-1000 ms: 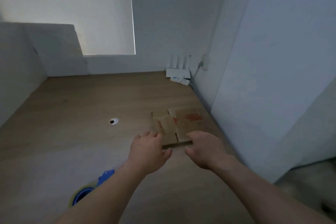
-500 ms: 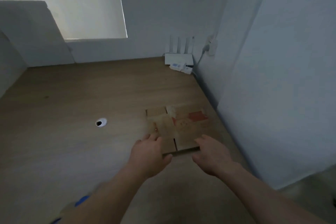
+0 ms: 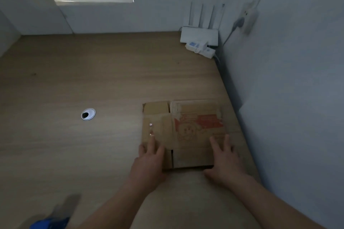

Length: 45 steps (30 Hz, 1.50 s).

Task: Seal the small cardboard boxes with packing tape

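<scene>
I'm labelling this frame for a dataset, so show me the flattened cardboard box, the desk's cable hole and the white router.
flattened cardboard box (image 3: 188, 132), head view, on its printed top panel.
cable hole (image 3: 88, 114), head view, on the middle of its round cover.
white router (image 3: 199, 36), head view, on its flat body below the antennas.

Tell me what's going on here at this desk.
A person is leaning over a wooden desk with both hands on some cardboard boxes that lie flat near the wall on the right. The left hand rests with straight fingers on the left part, and the right hand lies spread on the near right corner. No tape is being applied. A blue object, possibly the tape dispenser, sits blurred at the bottom-left edge, untouched.
</scene>
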Motion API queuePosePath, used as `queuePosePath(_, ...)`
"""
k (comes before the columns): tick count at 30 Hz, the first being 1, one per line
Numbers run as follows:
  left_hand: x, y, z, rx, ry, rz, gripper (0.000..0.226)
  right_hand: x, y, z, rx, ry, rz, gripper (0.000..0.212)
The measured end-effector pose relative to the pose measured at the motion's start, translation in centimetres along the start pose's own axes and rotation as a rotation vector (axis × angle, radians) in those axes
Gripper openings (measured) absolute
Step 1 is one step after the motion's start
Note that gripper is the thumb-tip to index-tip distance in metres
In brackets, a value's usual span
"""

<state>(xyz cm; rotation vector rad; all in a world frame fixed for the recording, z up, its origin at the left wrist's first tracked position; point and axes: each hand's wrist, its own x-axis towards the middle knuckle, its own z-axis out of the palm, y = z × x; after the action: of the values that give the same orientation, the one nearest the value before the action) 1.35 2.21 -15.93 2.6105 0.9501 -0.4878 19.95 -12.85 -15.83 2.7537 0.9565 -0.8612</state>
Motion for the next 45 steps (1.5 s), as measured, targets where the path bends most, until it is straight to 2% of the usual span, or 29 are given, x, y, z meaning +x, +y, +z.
queuePosePath(9, 1.9, -0.1, 1.2, -0.05, 0.014, -0.066, 0.085, 0.9, 0.8, 1.0, 0.035, 0.076, -0.04, 0.101)
queuePosePath(12, 1.4, -0.6, 1.0, -0.068, 0.08, -0.032, 0.078, 0.4, 0.9, 1.2, 0.094, 0.102, -0.039, 0.101)
queuePosePath(18, -1.8, -1.8, -0.9, -0.229, 0.118, -0.036, 0.076, -3.5, 0.9, 0.3, 0.234, 0.228, -0.073, 0.096)
queuePosePath(21, -4.6, -2.4, -3.0, -0.4, 0.218, 0.038, 0.062, -6.5, -0.1, -0.8, 0.334, 0.377, -0.133, 0.079)
queuePosePath(24, -8.0, -2.4, -6.2, -0.605, 0.458, 0.083, 0.046, -9.8, -2.1, -2.9, 0.476, 0.58, -0.24, 0.045)
queuePosePath(27, -11.4, -2.4, -10.3, -0.581, 0.656, 0.037, 0.024, -13.5, -4.4, -5.9, 0.524, 0.787, -0.279, 0.026)
queuePosePath(29, -14.1, -2.6, -13.4, -0.54, 0.678, 0.016, 0.02, -16.4, -5.7, -8.5, 0.547, 0.845, -0.27, 0.017)
queuePosePath(32, -17.9, -3.4, -16.0, -0.464, 0.563, -0.029, 0.018, -20.4, -6.8, -11.4, 0.538, 0.699, -0.164, 0.004)
queuePosePath(34, -20.1, -3.6, -16.0, -0.407, 0.466, -0.055, 0.016, -22.2, -7.2, -11.6, 0.513, 0.606, -0.093, 0.007)
queuePosePath(37, -22.4, -4.0, -13.6, -0.415, 0.295, -0.091, 0.016, -23.3, -7.7, -9.1, 0.439, 0.488, -0.025, 0.004)
queuePosePath(39, -23.5, -4.3, -11.5, -0.423, 0.225, -0.126, 0.014, -23.4, -7.7, -6.2, 0.469, 0.409, -0.005, 0.014)
queuePosePath(41, -24.4, -4.5, -9.7, -0.463, 0.237, -0.167, 0.01, -23.6, -7.5, -3.7, 0.562, 0.4, -0.004, 0.037)
queuePosePath(43, -25.3, -4.3, -8.5, -0.583, 0.305, -0.208, 0.006, -24.1, -7.3, -2.5, 0.69, 0.473, -0.015, 0.056)
queuePosePath(45, -25.9, -3.8, -8.0, -0.662, 0.359, -0.241, 0.02, -24.6, -7.0, -2.2, 0.741, 0.489, -0.043, 0.045)
